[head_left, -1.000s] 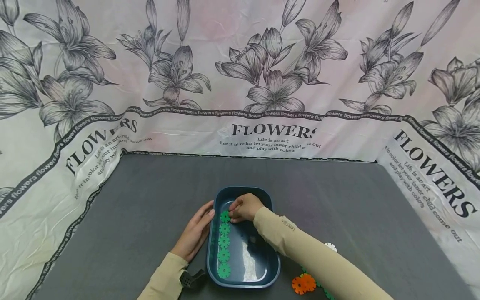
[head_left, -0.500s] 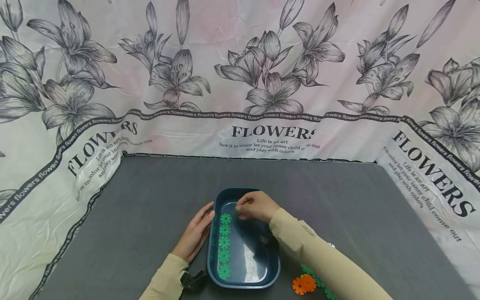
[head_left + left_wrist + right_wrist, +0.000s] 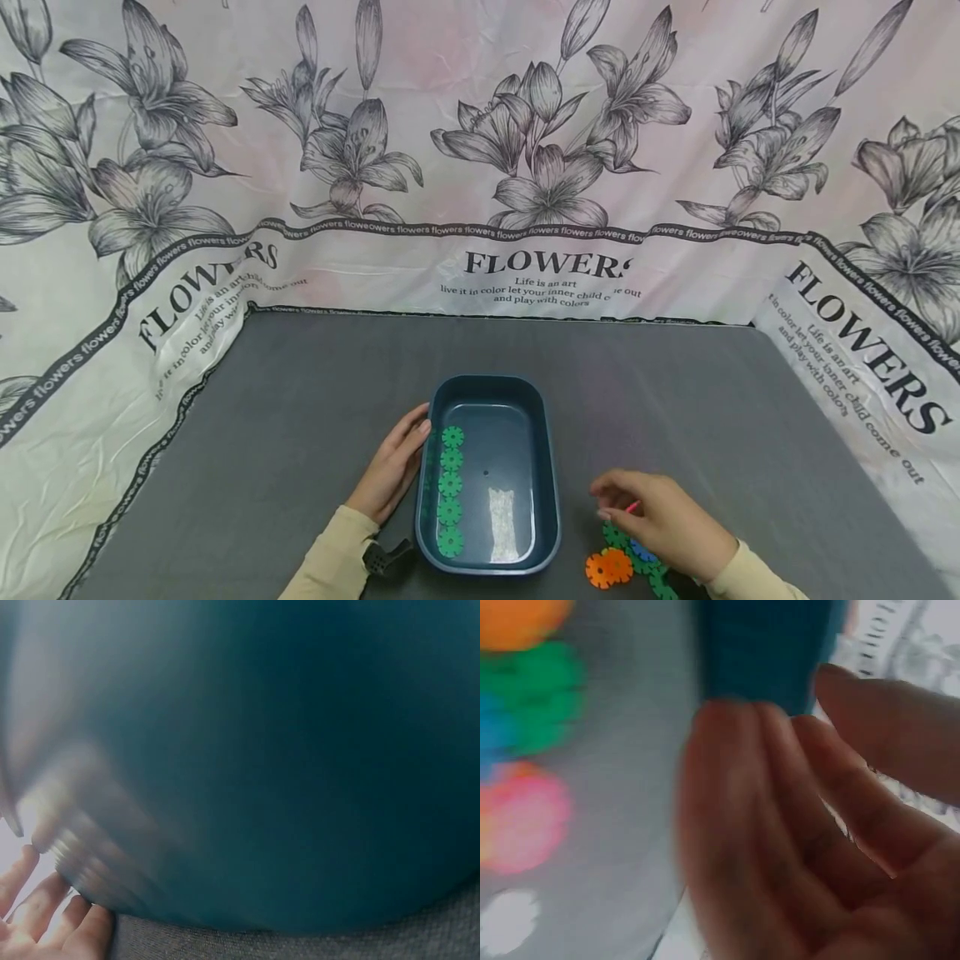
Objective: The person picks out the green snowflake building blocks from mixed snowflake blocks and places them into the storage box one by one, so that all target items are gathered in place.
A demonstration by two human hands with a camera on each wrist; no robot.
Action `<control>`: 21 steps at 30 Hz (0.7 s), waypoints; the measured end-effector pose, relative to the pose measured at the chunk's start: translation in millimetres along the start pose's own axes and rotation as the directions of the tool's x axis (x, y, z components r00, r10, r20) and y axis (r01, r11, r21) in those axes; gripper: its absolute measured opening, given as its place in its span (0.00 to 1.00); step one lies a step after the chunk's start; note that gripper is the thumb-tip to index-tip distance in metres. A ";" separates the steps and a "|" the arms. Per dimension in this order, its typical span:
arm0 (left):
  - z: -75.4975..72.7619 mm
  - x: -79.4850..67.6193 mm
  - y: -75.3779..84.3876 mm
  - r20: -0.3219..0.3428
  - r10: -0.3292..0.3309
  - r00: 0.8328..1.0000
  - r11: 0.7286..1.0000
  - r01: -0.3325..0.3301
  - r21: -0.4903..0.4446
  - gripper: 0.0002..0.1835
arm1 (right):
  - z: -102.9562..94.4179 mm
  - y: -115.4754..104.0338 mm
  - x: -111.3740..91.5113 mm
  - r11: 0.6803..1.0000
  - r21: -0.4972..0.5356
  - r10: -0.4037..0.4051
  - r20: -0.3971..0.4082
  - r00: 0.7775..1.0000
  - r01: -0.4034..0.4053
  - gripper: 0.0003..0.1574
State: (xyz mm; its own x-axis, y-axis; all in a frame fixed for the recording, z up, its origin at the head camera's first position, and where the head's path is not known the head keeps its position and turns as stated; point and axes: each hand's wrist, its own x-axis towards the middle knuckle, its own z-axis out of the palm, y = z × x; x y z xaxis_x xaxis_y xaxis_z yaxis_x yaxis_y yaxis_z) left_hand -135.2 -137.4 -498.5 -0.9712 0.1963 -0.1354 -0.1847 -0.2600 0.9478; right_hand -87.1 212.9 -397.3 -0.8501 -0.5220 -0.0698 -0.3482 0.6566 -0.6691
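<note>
A deep blue rectangular tray [image 3: 555, 467] stands on the grey table. Along its left inner side, five or so is not needed: several green notched plastic snowflake discs [image 3: 450, 484] lie in a straight column. My left hand [image 3: 392, 467] rests against the tray's outer left wall, fingers extended; the left wrist view has its fingertips [image 3: 94, 922] at the blue wall [image 3: 285, 787]. Right of the tray, my right hand [image 3: 660, 517] hovers over a loose pile of discs, fingers loosely bent and thumb apart, holding nothing. Orange discs [image 3: 607, 568] and a green disc [image 3: 547, 697] show; the hand covers part of the pile.
In the right wrist view a pink disc [image 3: 529, 817] and a white disc [image 3: 510, 922] lie on the table beside the hand. A white flower-printed cloth [image 3: 360, 267] encloses the table's back and sides. A black strap [image 3: 386, 558] is at the left wrist.
My right hand has left the inside of the tray and moved right and nearer, over the loose discs. The green column stays in place, and the left hand has kept still.
</note>
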 end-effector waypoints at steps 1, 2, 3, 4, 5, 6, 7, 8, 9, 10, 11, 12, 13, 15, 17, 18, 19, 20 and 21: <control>0.3 0.1 -0.4 -0.001 -0.002 1.000 1.000 0.002 0.000 0.30 | 3.4 5.3 -7.4 0.999 -0.034 -0.010 -0.001 1.000 0.010 0.12; 0.4 0.3 -0.8 -0.001 -0.003 1.000 1.000 0.003 0.000 0.30 | 7.0 10.6 -13.8 0.997 -0.069 -0.018 -0.010 1.000 0.017 0.12; 0.3 0.5 -1.2 -0.001 -0.004 1.000 1.000 0.004 0.000 0.30 | 10.4 15.3 -19.3 0.994 -0.104 -0.025 -0.027 0.999 0.022 0.13; 0.3 0.5 -1.5 -0.003 -0.003 1.000 1.000 0.003 0.000 0.30 | 13.8 19.6 -24.0 0.990 -0.137 -0.036 -0.051 0.998 0.029 0.13; 0.1 0.4 -2.0 -0.007 -0.004 1.000 1.000 0.004 0.000 0.30 | 17.2 23.8 -27.8 0.984 -0.174 -0.058 -0.082 0.995 0.043 0.14; 0.1 0.2 -2.5 -0.007 -0.003 1.000 1.000 0.003 0.002 0.30 | 20.4 27.3 -30.6 0.978 -0.203 -0.068 -0.106 0.992 0.045 0.15; -0.5 0.4 -2.1 -0.007 0.000 1.000 1.000 0.000 0.003 0.30 | 23.1 30.1 -31.1 0.975 -0.218 -0.066 -0.118 0.991 0.039 0.15; -0.9 0.5 -1.8 -0.006 0.003 1.000 1.000 -0.003 0.005 0.30 | 25.8 32.6 -31.3 0.971 -0.236 -0.064 -0.129 0.990 0.032 0.15; -1.2 0.5 -1.7 -0.005 0.004 1.000 1.000 -0.004 0.006 0.30 | 28.3 34.8 -31.2 0.968 -0.252 -0.059 -0.138 0.989 0.022 0.15; -1.3 0.4 -1.6 -0.004 0.007 1.000 1.000 -0.007 0.011 0.30 | 30.5 36.5 -30.9 0.964 -0.265 -0.058 -0.143 0.988 0.019 0.15; -1.3 0.4 -1.6 -0.001 0.009 1.000 1.000 -0.009 0.014 0.30 | 32.9 38.0 -30.6 0.960 -0.280 -0.057 -0.147 0.987 0.014 0.15; -1.0 0.6 -1.6 0.002 0.013 1.000 1.000 -0.013 0.019 0.30 | 35.0 39.1 -30.2 0.958 -0.288 -0.055 -0.148 0.987 0.010 0.15; -0.7 0.7 -1.7 0.002 0.013 1.000 1.000 -0.013 0.021 0.30 | 36.7 39.7 -29.8 0.957 -0.291 -0.060 -0.148 0.987 0.014 0.15; -0.4 0.9 -2.0 0.001 0.015 1.000 1.000 -0.015 0.021 0.30 | 39.5 40.5 -28.9 0.954 -0.298 -0.072 -0.155 0.985 0.023 0.15; -0.1 1.0 -2.2 0.002 0.017 1.000 1.000 -0.017 0.020 0.29 | 41.1 40.7 -28.3 0.954 -0.300 -0.069 -0.155 0.985 0.019 0.14; -0.1 1.0 -2.3 0.004 0.019 1.000 1.000 -0.019 0.020 0.29 | 41.3 40.7 -27.8 0.955 -0.295 -0.065 -0.152 0.986 0.018 0.14; -0.1 0.8 -2.4 0.005 0.019 1.000 1.000 -0.019 0.018 0.29 | 41.3 40.7 -27.5 0.957 -0.292 -0.055 -0.149 0.987 0.010 0.14; -0.1 0.6 -2.5 0.007 0.020 1.000 1.000 -0.020 0.018 0.28 | 41.3 40.8 -27.0 0.957 -0.288 -0.034 -0.145 0.989 -0.009 0.14; -0.2 0.4 -2.5 0.008 0.020 1.000 1.000 -0.020 0.020 0.28 | 41.0 40.9 -26.7 0.958 -0.284 -0.018 -0.139 0.990 -0.023 0.14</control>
State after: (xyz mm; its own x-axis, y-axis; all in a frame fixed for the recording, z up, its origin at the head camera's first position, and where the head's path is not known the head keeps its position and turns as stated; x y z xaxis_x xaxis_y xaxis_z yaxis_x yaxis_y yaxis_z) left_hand -135.1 -136.8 -501.0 -0.9734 0.1988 -0.1138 -0.1618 -0.2453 0.9559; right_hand -62.4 231.4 -453.1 -0.8905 -0.4527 0.0459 -0.4267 0.7961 -0.4291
